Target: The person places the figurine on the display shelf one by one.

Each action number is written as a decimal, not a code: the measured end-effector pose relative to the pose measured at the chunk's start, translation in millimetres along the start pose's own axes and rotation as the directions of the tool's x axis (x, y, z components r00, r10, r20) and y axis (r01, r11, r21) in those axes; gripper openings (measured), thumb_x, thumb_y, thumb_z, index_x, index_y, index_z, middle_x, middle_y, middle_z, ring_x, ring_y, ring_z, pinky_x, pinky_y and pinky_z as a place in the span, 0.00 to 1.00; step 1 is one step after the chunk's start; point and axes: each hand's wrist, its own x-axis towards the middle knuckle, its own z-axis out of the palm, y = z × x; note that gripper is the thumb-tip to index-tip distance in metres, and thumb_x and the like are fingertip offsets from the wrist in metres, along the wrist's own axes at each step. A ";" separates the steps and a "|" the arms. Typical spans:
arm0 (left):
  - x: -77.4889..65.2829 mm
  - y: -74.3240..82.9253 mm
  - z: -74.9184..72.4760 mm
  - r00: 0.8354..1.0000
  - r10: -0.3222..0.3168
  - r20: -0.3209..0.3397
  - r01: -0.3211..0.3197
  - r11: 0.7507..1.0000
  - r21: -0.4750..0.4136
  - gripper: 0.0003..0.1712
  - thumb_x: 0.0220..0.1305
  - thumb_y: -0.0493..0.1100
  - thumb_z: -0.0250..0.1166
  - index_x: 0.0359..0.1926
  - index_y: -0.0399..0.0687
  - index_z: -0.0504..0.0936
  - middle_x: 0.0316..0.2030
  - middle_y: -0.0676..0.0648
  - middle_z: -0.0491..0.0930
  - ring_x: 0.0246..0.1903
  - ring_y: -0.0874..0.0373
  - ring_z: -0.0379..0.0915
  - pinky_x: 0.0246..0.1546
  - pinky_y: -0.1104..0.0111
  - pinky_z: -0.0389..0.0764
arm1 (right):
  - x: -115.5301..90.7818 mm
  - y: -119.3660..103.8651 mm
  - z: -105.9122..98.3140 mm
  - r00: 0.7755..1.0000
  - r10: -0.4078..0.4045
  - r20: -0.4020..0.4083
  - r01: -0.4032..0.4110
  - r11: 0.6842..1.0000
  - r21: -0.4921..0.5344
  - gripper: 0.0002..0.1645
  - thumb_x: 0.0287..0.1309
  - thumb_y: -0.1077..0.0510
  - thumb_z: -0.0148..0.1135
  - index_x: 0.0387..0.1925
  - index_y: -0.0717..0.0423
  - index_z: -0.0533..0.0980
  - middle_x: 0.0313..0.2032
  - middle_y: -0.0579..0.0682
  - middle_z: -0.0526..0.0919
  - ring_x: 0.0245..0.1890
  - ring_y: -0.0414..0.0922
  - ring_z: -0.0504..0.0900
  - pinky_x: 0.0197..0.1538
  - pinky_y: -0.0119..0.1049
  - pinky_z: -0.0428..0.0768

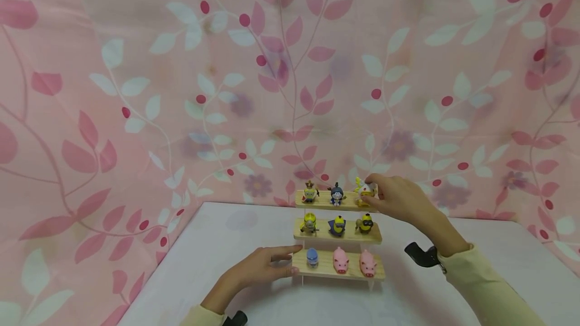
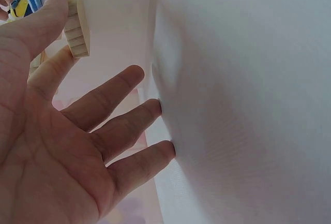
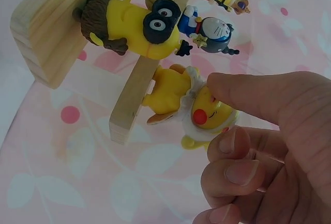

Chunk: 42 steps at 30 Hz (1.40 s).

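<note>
A three-tier wooden display stand [image 1: 312, 236] holds small figurines. On the right end of its top tier stands a yellow Pikachu figurine [image 3: 207, 107] in a white hood. My right hand [image 1: 403, 197] pinches the figurine's head between thumb and forefinger; in the right wrist view its feet are at the shelf board. At the left end of the bottom tier, my left hand [image 1: 263, 265] holds the board's edge between thumb and forefinger. The left wrist view shows the left hand's other fingers [image 2: 111, 97] spread, with two fingertips touching the white tabletop.
Beside the Pikachu are a blue figurine [image 1: 337, 194] and a crowned yellow one [image 1: 310, 192]. Several minion figurines [image 1: 338, 226] fill the middle tier. Two pink pigs [image 1: 341, 260] and a blue figure [image 1: 312, 257] occupy the bottom tier. A floral curtain [image 1: 290, 89] hangs behind the white table [image 1: 226, 230].
</note>
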 end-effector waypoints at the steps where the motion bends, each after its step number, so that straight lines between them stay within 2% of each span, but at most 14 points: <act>1: 0.2 -0.3 0.1 1.000 0.000 0.000 0.000 1.000 0.002 0.32 0.64 0.63 0.64 0.69 0.72 0.71 0.62 0.51 0.76 0.57 0.55 0.76 0.56 0.45 0.73 | 0.1 0.1 0.1 1.000 0.001 0.000 -0.001 1.000 0.000 0.27 0.61 0.46 0.67 0.55 0.58 0.76 0.24 0.42 0.75 0.20 0.40 0.70 0.21 0.35 0.70; 16: 2.6 -2.8 0.7 1.000 0.011 -0.003 -0.011 1.000 0.008 0.31 0.65 0.63 0.64 0.68 0.75 0.70 0.63 0.53 0.74 0.57 0.55 0.76 0.56 0.45 0.73 | -3.2 -1.4 -1.9 0.999 0.017 -0.037 -0.017 1.000 0.001 0.29 0.60 0.45 0.68 0.57 0.57 0.75 0.22 0.43 0.73 0.18 0.41 0.68 0.20 0.34 0.69; 23: 0.7 -1.1 -1.8 1.000 0.010 -0.004 -0.010 1.000 0.000 0.32 0.65 0.63 0.64 0.69 0.73 0.70 0.64 0.52 0.73 0.57 0.54 0.75 0.56 0.45 0.73 | -12.9 -0.9 -7.8 0.997 0.002 -0.083 -0.002 1.000 -0.008 0.29 0.60 0.48 0.69 0.58 0.56 0.75 0.19 0.42 0.69 0.17 0.40 0.65 0.19 0.34 0.65; 29: -3.4 -2.5 -6.3 1.000 -0.013 0.004 0.013 1.000 -0.018 0.32 0.65 0.63 0.64 0.69 0.71 0.70 0.64 0.52 0.73 0.58 0.52 0.74 0.57 0.43 0.71 | -26.7 -1.3 -7.2 0.990 -0.035 -0.139 0.031 0.999 -0.035 0.29 0.60 0.48 0.69 0.58 0.56 0.73 0.21 0.40 0.70 0.18 0.38 0.65 0.21 0.34 0.66; 33: -3.9 -5.7 -5.9 1.000 -0.008 0.001 0.008 1.000 -0.001 0.32 0.65 0.63 0.63 0.69 0.69 0.70 0.63 0.52 0.74 0.60 0.51 0.73 0.58 0.43 0.70 | -39.5 -0.5 -4.5 0.980 -0.069 -0.187 0.062 0.997 -0.040 0.27 0.60 0.47 0.68 0.57 0.54 0.74 0.27 0.40 0.72 0.19 0.36 0.66 0.22 0.31 0.68; 36: -3.2 -7.8 -4.6 1.000 0.015 -0.003 -0.015 0.999 0.048 0.32 0.67 0.64 0.61 0.70 0.68 0.69 0.63 0.53 0.74 0.62 0.50 0.70 0.60 0.44 0.69 | -48.5 1.5 -3.5 0.969 -0.105 -0.224 0.095 0.994 -0.052 0.28 0.63 0.44 0.66 0.58 0.54 0.74 0.34 0.43 0.78 0.24 0.37 0.74 0.24 0.32 0.72; 39: -3.2 -7.2 -4.5 0.999 0.031 0.008 -0.031 0.994 0.105 0.34 0.70 0.65 0.56 0.73 0.65 0.65 0.67 0.53 0.69 0.67 0.49 0.64 0.63 0.46 0.66 | -57.1 4.9 -2.0 0.953 -0.146 -0.265 0.128 0.988 -0.084 0.28 0.64 0.44 0.65 0.59 0.56 0.74 0.45 0.50 0.82 0.36 0.45 0.82 0.32 0.41 0.80; 42: -7.1 -4.6 -7.0 1.000 0.020 0.017 -0.023 0.989 0.147 0.37 0.72 0.67 0.50 0.76 0.63 0.59 0.72 0.52 0.61 0.71 0.47 0.56 0.65 0.46 0.61 | -65.1 8.9 0.2 0.936 -0.187 -0.300 0.159 0.981 -0.114 0.29 0.62 0.47 0.67 0.59 0.57 0.74 0.52 0.53 0.81 0.45 0.53 0.82 0.42 0.52 0.81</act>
